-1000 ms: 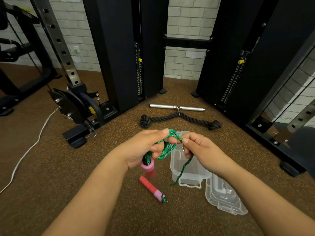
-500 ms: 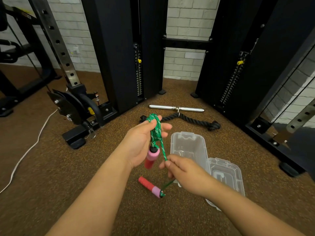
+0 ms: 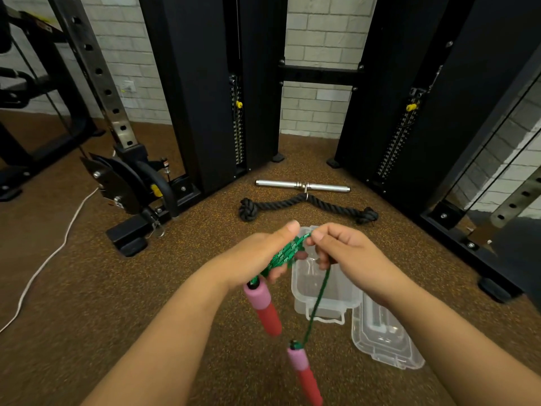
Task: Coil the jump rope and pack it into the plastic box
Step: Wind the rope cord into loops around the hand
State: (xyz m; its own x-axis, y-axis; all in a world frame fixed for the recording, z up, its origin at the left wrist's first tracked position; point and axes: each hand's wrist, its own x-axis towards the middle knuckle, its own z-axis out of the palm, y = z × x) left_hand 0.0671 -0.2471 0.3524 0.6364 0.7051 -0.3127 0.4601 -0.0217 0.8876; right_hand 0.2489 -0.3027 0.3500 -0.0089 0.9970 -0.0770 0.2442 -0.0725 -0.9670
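Note:
My left hand (image 3: 257,256) grips a bundle of green jump rope loops (image 3: 288,252) above the floor. One pink-and-red handle (image 3: 263,307) hangs just below that hand. My right hand (image 3: 342,253) pinches the top of the loops, and a single strand of rope (image 3: 317,300) runs down from it to the second handle (image 3: 303,372), which dangles in the air. The clear plastic box (image 3: 301,294) stands open on the floor under my hands. Its clear lid (image 3: 383,338) lies to the right of it.
A chrome bar (image 3: 301,186) and a black triceps rope (image 3: 304,205) lie on the brown floor beyond the box. Black machine columns (image 3: 205,92) stand left and right. A weight-plate post (image 3: 123,183) and a white cable (image 3: 49,259) are at the left.
My right hand has come back up from the lower strand to the top of the loops. The second handle has lifted off the floor and now hangs.

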